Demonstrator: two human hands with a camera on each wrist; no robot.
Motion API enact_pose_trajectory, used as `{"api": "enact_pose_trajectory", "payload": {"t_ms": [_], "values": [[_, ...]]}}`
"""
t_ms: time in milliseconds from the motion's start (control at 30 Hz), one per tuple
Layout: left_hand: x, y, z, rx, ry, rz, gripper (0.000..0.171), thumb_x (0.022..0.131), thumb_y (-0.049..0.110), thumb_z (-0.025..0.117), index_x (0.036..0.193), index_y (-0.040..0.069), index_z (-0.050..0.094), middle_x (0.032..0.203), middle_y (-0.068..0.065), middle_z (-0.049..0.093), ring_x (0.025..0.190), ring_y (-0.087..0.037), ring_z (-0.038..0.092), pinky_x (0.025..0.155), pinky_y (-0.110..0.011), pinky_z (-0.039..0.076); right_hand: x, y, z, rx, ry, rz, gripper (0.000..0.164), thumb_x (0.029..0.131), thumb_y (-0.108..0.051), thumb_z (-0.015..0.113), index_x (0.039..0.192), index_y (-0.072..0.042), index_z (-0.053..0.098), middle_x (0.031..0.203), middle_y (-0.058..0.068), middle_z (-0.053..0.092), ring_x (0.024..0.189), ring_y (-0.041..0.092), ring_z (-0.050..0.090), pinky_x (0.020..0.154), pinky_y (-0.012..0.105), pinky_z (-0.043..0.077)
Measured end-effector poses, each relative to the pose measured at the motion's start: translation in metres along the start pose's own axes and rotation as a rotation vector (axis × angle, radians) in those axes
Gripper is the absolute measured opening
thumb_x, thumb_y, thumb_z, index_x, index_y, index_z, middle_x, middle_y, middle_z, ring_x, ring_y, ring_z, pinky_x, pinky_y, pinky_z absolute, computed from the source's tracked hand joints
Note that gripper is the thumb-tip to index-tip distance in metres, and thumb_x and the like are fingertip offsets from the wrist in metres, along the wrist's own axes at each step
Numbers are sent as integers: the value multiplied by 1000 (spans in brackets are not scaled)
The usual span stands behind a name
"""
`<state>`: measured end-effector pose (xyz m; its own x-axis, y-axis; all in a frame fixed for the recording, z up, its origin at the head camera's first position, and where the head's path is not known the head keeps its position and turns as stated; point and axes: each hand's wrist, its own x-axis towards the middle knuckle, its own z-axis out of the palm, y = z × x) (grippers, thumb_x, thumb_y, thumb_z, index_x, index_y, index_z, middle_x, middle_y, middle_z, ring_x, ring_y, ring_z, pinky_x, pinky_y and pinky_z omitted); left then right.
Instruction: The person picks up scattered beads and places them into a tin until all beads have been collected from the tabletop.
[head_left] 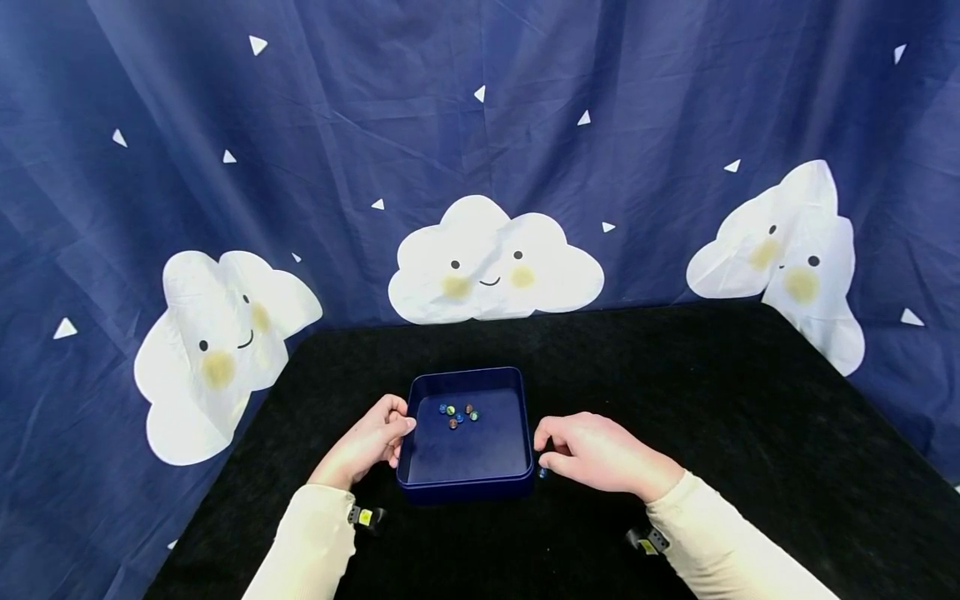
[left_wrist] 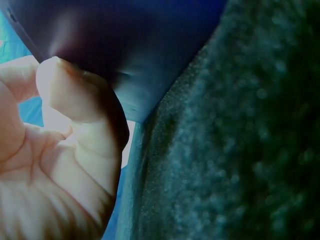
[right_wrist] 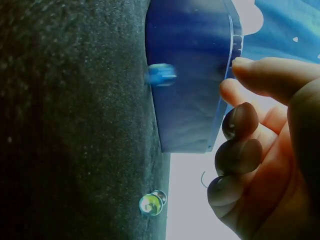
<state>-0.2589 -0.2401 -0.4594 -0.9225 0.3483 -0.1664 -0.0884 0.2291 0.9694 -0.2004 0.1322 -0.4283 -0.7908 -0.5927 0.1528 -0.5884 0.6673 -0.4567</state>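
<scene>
A dark blue square tray (head_left: 468,454) lies on the black cloth, several small glass marbles (head_left: 460,417) inside it. My left hand (head_left: 372,439) holds the tray's left side, thumb by the rim; the left wrist view shows that thumb (left_wrist: 75,95) against the tray wall. Beside the tray's right wall, my right hand (head_left: 600,454) has loosely bent fingers with nothing visible between them. Below its fingertips is a blue marble (head_left: 543,472), outside the tray; the right wrist view shows this marble (right_wrist: 162,75) blurred before the wall.
In the right wrist view a green-and-clear marble (right_wrist: 151,204) lies on the cloth, another round one partly behind it. The black-covered table (head_left: 675,375) spreads around the tray. A blue curtain (head_left: 525,150) with white smiling clouds hangs behind it.
</scene>
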Motion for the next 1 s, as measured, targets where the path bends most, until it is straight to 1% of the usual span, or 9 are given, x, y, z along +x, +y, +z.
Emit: {"api": "enact_pose_trajectory", "payload": {"t_ms": [200,300,433,567,667,767,867,933,1000], "values": [[0,0,0,3,-4,7,33,100,9,55,118,-5,32,70,-5,45,52,-15,47,47,-24,46,0,1,-1,-5,19,1,13,92,-25,73,93,-33,62,63,-18,47,58,1,47,56,26,42],[0,-1,0,5,1,7,32,100,10,55,119,-5,33,71,-5,45,52,-15,47,47,-25,46,-1,4,-3,-8,42,4,10,92,-25,72,95,-30,64,63,-19,47,58,1,47,58,25,43],[0,0,-1,12,11,0,30,100,9,54,118,-4,34,73,-5,45,52,-16,47,47,-25,47,-2,9,-8,-4,82,-4,9,91,-24,73,97,-26,66,64,-19,45,58,0,46,59,25,44],[0,0,0,14,20,-6,30,99,9,54,118,-3,35,76,-6,46,53,-16,47,47,-25,47,-3,15,-10,-6,98,14,10,90,-22,74,97,-26,66,63,-19,45,56,0,44,58,25,43],[0,-1,-1,11,17,-7,31,99,9,55,118,-4,34,76,-6,46,53,-15,47,47,-25,47,-3,16,-5,-15,52,31,11,89,-25,74,97,-26,66,63,-19,46,55,0,45,57,25,43],[1,-2,-1,8,15,-2,31,99,8,55,117,-4,34,73,-5,45,53,-14,48,47,-24,47,-1,14,3,-15,-52,21,14,89,-30,75,99,-27,66,65,-19,50,58,0,48,60,27,45],[2,-4,-2,7,15,8,31,99,7,55,116,-5,34,71,-5,44,53,-14,48,46,-24,46,0,11,13,-35,-148,-15,15,88,-31,76,97,-29,65,67,-21,51,61,0,50,62,30,47],[2,-5,-2,0,15,11,32,98,7,56,117,-5,33,71,-6,45,53,-14,48,46,-24,46,0,10,16,-64,-159,-38,15,87,-29,76,93,-30,63,67,-22,50,63,-1,49,69,32,49],[3,-5,-1,-7,13,13,33,98,6,56,117,-6,32,74,-7,45,52,-14,47,46,-24,46,0,8,17,-74,-106,-50,16,87,-25,77,90,-31,62,65,-23,48,63,-1,48,67,32,50]]}}
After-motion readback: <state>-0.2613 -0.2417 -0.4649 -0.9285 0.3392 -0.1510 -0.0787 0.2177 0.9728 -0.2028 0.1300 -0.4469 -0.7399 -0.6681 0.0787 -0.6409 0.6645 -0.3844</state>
